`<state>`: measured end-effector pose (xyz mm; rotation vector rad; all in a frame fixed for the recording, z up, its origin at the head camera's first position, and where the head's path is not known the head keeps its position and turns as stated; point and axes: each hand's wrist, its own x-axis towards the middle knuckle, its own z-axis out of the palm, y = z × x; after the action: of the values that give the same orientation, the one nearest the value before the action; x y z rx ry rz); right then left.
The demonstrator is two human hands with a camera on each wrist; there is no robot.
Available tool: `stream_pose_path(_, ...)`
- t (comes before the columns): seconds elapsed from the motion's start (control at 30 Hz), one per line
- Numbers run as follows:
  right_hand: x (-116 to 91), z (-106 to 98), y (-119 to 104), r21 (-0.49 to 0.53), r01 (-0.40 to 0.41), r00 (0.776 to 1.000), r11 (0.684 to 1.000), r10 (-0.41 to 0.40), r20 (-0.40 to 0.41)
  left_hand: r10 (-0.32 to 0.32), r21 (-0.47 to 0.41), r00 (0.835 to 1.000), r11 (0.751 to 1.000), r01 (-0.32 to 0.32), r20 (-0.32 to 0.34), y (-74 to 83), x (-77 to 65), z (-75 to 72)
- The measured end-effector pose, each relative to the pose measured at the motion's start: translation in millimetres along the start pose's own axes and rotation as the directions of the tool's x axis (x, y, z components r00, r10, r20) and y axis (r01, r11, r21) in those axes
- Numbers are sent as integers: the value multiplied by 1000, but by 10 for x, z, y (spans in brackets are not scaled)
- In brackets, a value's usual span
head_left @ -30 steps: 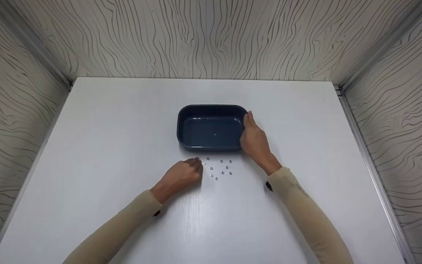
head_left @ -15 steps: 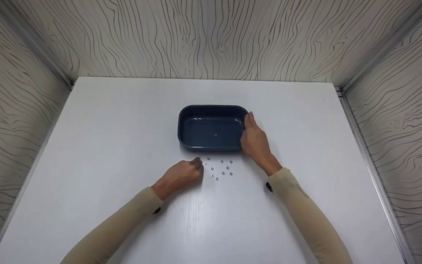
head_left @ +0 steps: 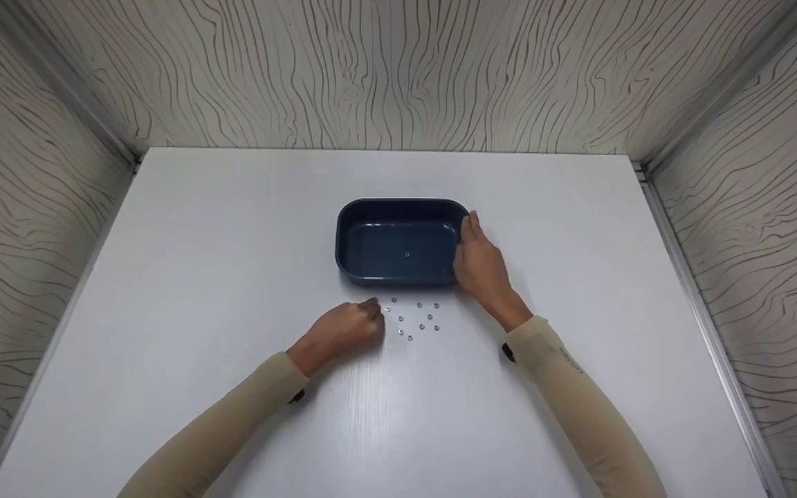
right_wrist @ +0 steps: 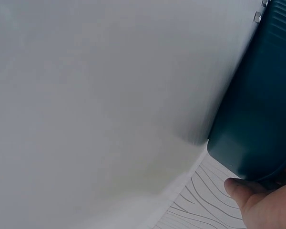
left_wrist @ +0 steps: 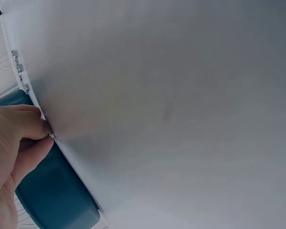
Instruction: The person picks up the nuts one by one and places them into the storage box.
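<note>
On the counter [head_left: 232, 235], just off the near-left of the blue basin [head_left: 398, 281], the left hand [head_left: 343, 330] is curled tighter than a second ago; the right hand [head_left: 483, 270] grips the basin's right end. The left-wrist view reveals a metal nut [left_wrist: 51, 136] pinched in the left fingertips; only the head view shows another nut [head_left: 407, 254] inside the basin.

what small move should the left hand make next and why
Probably lift the left hand over the blue bin and let go: it seems to pinch a small metal nut, another nut lies inside, and the right hand holds the bin's side.
</note>
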<state>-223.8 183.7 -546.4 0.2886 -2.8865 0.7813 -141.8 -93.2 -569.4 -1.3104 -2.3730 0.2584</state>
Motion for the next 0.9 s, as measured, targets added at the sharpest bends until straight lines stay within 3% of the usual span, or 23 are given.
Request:
stream_pose_path(0.27,3,8,-6,15,-9,1000,1000,9,4,0,-5,1000,1000,0,1,-1,-23,-29)
stream_pose_path(0.5,2,6,-10,20,-18,1000,1000,18,-4,6,-32,998,999,-7,-56,-28,-64,-85)
stream_pose_path(0.63,7,8,-9,6,-18,1000,1000,18,-2,-31,-103,996,994,22,-86,-57,-101,-105)
stream_pose_path(0.73,9,5,-9,-6,-20,1000,1000,20,-3,-81,-214,993,975,61,-86,-75,-111,-127)
stream_pose_path(0.8,11,5,-9,-11,-22,1000,1000,22,-2,-150,-366,986,923,116,-66,-80,-105,-149)
stream_pose_path(0.83,12,4,-9,-12,-23,1000,1000,23,-1,-195,-453,980,878,154,-44,-79,-97,-158)
stream_pose_path(0.87,15,5,-9,-11,-23,1000,1000,23,1,-250,-545,968,814,199,-21,-76,-85,-170)
stream_pose_path(0.9,17,5,-9,-8,-25,1000,1000,25,2,-310,-633,951,734,244,7,-72,-73,-181)
